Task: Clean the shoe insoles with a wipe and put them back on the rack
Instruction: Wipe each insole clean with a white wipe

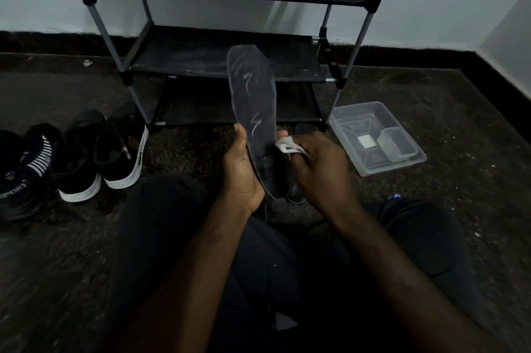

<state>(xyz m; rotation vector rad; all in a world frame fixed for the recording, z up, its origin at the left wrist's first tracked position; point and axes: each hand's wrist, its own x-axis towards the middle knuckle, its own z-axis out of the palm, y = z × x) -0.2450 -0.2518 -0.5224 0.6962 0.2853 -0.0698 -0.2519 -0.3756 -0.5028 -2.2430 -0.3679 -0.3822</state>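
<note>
A dark grey insole (253,100) with pale smear marks stands almost upright in front of me, toe end up. My left hand (242,171) grips its lower half from the left side. My right hand (316,163) is closed on a crumpled white wipe (286,145) that touches the insole's right edge near the heel. Behind the insole stands the black shoe rack (224,56) with grey poles; its fabric shelves look bare. A dark object, partly hidden, lies on the floor behind my hands (296,191).
Several black shoes with white soles (120,148) stand on the dark floor at the left. A clear plastic tub (376,137) with small items sits right of the rack. My legs in dark trousers fill the foreground. A pale wall stands behind.
</note>
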